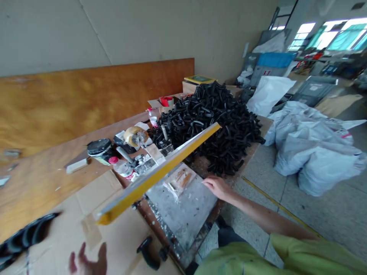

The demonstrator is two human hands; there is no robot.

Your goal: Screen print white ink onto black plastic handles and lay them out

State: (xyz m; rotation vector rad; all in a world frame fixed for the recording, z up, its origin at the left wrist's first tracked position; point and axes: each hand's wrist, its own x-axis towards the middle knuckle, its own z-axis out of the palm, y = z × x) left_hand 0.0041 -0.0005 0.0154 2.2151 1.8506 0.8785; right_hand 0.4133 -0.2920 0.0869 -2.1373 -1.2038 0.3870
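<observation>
My left hand (pixel 88 261) hovers over the cardboard (pixel 111 244) at the bottom left, its fingers spread and nothing in them. To its right lies a black curved piece (pixel 148 254) with a flared end; a row of similar black pieces (pixel 27 236) lies at the far left. My right hand (pixel 218 187) is above the right edge of a grey metal plate (pixel 195 206), its fingers drawn together; anything between them cannot be made out. Just beyond it rises a big pile of black curved pieces (pixel 212 118). A clear plastic packet (pixel 180 180) rests on the plate.
A yellow-and-grey bar (pixel 160 172) crosses above the bench in front of me. Behind it are a bottle with a red cap (pixel 123 168), a black-lidded tub (pixel 100 151) and a tape roll (pixel 136 135). White sacks (pixel 318 149) stand on the floor at right.
</observation>
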